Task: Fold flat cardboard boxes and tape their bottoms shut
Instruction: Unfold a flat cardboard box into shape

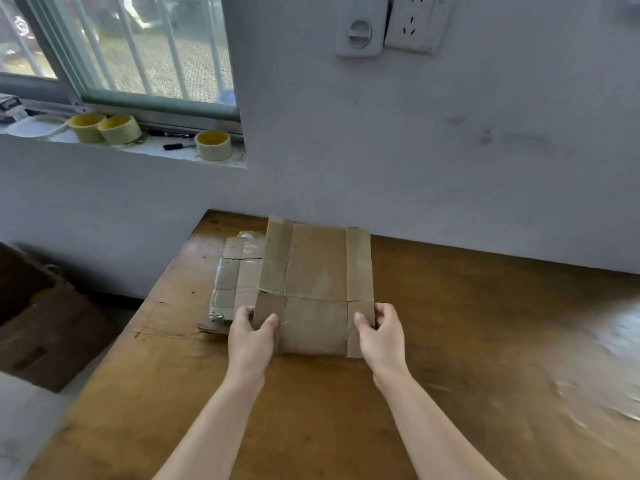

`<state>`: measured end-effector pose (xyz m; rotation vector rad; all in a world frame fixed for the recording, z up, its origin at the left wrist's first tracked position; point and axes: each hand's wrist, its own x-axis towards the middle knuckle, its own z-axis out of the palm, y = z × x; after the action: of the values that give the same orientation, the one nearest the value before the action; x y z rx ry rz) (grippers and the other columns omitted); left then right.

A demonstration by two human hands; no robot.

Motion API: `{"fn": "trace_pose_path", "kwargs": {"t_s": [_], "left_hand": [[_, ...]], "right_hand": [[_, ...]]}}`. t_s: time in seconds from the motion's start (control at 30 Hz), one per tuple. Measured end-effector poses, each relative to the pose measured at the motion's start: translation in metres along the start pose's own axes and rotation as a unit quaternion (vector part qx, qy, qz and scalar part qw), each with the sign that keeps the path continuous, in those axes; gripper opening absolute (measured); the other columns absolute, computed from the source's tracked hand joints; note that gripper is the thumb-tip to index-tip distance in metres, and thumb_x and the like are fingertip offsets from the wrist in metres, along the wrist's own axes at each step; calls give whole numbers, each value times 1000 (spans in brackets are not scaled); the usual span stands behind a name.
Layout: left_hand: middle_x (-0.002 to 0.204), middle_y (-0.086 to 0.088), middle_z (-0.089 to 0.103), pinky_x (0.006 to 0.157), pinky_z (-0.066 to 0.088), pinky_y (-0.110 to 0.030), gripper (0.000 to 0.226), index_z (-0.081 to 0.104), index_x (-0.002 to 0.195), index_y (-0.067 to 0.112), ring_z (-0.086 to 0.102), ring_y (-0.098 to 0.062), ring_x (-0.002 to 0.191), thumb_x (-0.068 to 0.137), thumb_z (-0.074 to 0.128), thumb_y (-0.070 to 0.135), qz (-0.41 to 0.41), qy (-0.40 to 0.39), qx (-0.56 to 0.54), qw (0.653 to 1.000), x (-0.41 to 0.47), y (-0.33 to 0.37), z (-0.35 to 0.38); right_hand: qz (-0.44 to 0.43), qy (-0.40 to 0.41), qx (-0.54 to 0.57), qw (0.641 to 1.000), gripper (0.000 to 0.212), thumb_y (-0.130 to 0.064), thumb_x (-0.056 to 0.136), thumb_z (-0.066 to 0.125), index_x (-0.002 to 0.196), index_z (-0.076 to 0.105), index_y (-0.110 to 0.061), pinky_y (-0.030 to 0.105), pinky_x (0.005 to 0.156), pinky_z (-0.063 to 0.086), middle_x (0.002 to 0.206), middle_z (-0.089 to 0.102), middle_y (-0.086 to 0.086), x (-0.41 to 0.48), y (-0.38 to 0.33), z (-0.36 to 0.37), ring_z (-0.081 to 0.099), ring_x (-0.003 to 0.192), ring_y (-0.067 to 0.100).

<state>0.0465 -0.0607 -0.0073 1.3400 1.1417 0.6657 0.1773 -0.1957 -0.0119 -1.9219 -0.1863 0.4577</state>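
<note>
Head view shows the left hand (250,332) and right hand (380,330) each pinching a near corner of a flat box (317,289) on the table (467,341), apparently starting to open it, next pushing the sides apart.

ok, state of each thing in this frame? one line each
top flat box: unfolded, gripped at near corners
left hand: pinching box's left flap
right hand: pinching box's right flap
flat boxes underneath: stacked, flat
tape rolls: on sill, untouched
marker: lying on sill
</note>
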Motion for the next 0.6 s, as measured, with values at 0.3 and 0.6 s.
{"fn": "trace_pose_path", "kwargs": {"t_s": [0.3,0.6], "left_hand": [[91,-1,68,69,48,-25,10,58,94,18,64,-16,86,90,63,10,-5,-43,-43,998,-118,-6,91],[94,1,67,68,46,-24,12,58,97,19,63,-12,86,91,62,11,-3,-83,-54,995,-238,-10,195]], "right_hand": [[-20,28,43,998,18,-22,93,62,108,53,-26,28,77,55,99,66,-9,-24,40,-150,64,91,9],[-34,63,31,997,24,-22,92,64,113,52,-22,29,84,56,103,63,-9,-42,75,-309,62,93,9]]}}
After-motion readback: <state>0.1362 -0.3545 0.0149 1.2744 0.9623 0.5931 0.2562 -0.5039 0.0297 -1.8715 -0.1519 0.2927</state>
